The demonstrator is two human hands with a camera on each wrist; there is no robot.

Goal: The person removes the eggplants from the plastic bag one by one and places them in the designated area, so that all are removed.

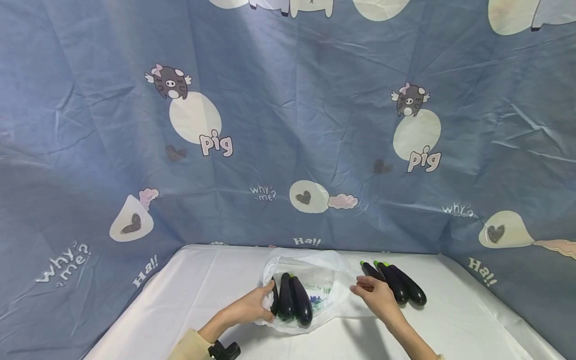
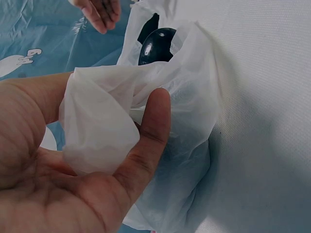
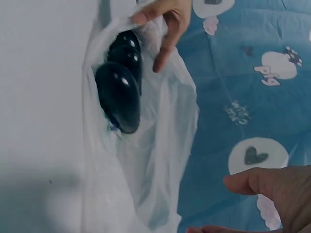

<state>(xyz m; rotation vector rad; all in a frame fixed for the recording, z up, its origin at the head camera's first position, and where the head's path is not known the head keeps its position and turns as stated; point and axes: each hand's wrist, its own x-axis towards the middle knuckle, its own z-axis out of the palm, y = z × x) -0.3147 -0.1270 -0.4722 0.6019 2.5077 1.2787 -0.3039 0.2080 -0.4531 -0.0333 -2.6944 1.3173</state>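
A white translucent plastic bag (image 1: 333, 265) lies with its mouth facing up, green and blue print showing inside. Three dark purple eggplants (image 1: 301, 302) rest side by side in its left part. At the bag's left rim, my left hand (image 1: 250, 306) grips the plastic; the left wrist view shows a fold of plastic (image 2: 99, 124) between thumb and fingers. My right hand (image 1: 378, 299) hovers just off the bag's right side, holding nothing, thumb and fingers apart in the right wrist view. Beyond it lie three more eggplants (image 1: 411, 287) with green stem ends, partly hidden by the hand.
A white-covered table (image 1: 211, 280) carries everything. Behind it and along both sides hangs a blue cloth (image 1: 288, 125) printed with pigs and words. A dark strap (image 1: 220, 350) circles my left wrist.
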